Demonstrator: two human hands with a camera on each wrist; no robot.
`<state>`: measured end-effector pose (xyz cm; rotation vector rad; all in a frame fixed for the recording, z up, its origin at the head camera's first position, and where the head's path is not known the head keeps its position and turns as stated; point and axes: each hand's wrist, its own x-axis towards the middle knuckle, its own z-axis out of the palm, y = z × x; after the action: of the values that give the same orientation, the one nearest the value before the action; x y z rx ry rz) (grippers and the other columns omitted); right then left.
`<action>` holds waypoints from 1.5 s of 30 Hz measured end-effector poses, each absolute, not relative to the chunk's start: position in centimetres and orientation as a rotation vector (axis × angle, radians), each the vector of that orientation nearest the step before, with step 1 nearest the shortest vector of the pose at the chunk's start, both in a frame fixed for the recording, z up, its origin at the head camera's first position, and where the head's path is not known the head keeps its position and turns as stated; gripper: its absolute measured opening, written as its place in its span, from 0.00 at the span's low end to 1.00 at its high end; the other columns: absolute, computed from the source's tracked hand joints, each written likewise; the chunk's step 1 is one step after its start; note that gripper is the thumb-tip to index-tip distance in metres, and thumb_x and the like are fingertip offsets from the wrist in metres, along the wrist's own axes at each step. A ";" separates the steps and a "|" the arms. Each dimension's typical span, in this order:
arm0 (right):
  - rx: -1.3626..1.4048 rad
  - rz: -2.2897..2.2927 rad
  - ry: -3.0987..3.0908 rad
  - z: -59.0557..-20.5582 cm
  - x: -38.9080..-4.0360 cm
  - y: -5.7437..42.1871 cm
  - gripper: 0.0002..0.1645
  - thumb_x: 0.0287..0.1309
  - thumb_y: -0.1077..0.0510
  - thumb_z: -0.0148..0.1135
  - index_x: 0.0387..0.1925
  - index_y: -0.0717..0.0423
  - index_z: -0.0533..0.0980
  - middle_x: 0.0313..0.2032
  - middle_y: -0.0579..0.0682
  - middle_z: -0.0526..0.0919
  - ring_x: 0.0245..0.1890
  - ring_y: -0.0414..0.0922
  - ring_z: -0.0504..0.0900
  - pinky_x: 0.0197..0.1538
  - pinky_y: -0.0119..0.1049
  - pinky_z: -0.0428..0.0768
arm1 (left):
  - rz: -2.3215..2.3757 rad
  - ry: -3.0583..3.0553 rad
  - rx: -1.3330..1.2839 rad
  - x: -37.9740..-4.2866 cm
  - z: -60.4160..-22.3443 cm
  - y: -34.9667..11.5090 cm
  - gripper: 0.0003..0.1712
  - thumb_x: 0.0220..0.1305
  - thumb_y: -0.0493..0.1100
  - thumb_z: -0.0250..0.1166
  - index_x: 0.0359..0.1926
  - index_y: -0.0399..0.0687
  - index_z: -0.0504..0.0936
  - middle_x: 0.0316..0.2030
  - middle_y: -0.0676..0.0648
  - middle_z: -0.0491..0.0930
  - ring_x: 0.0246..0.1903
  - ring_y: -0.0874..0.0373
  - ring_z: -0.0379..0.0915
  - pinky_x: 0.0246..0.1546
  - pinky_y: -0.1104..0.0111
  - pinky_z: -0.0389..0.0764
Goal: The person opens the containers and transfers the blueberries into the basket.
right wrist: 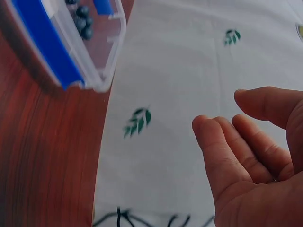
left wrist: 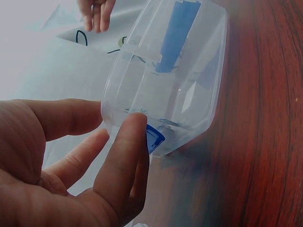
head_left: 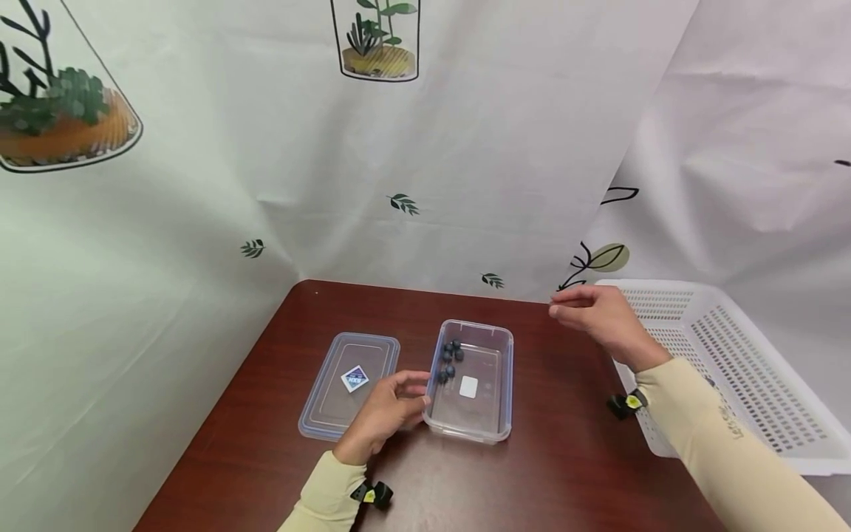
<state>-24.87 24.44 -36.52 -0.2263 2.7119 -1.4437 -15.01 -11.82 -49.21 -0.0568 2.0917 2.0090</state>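
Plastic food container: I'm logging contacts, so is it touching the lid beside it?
Apart. The head view shows a strip of reddish-brown tabletop between the plastic food container and the lid.

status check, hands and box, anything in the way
Left hand touching the box, left side. Right hand empty, in midair near the basket. Blueberries inside, lid off. Nothing blocking the top.

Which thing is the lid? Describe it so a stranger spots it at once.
On the reddish-brown table, find the clear box with dark berries inside, touched by the left hand. Just left of that box lies the lid. Unlike the box and the white basket on the far right, it is flat, with a diamond-shaped blue-and-white sticker.
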 end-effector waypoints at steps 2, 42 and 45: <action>-0.243 -1.514 2.622 -36.8 -25.2 23.3 0.26 0.65 0.53 0.74 0.59 0.64 0.82 0.56 0.62 0.87 0.43 0.31 0.86 0.48 0.28 0.87 | 2.006 2.093 -0.058 -15.0 -49.3 -11.8 0.25 0.68 0.32 0.68 0.65 0.38 0.81 0.55 0.31 0.82 0.41 0.56 0.84 0.39 0.65 0.88; -0.564 -1.064 2.684 -47.3 -25.7 9.6 0.09 0.58 0.62 0.75 0.41 0.57 0.90 0.34 0.47 0.92 0.32 0.39 0.87 0.36 0.36 0.84 | 1.997 2.099 -0.032 -15.2 -49.1 -12.1 0.25 0.68 0.34 0.69 0.65 0.38 0.80 0.53 0.31 0.81 0.40 0.55 0.83 0.39 0.63 0.88; -0.589 -1.034 2.699 -47.6 -25.6 9.4 0.09 0.56 0.63 0.76 0.40 0.57 0.91 0.32 0.46 0.92 0.31 0.38 0.87 0.36 0.35 0.84 | 2.000 2.094 -0.036 -15.1 -49.2 -12.2 0.26 0.67 0.34 0.69 0.66 0.37 0.80 0.54 0.30 0.81 0.40 0.55 0.83 0.39 0.64 0.88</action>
<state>-25.58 9.43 -47.59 -0.5888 2.6992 -1.0343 -15.14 -12.15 -49.20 -0.0358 2.0939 1.9999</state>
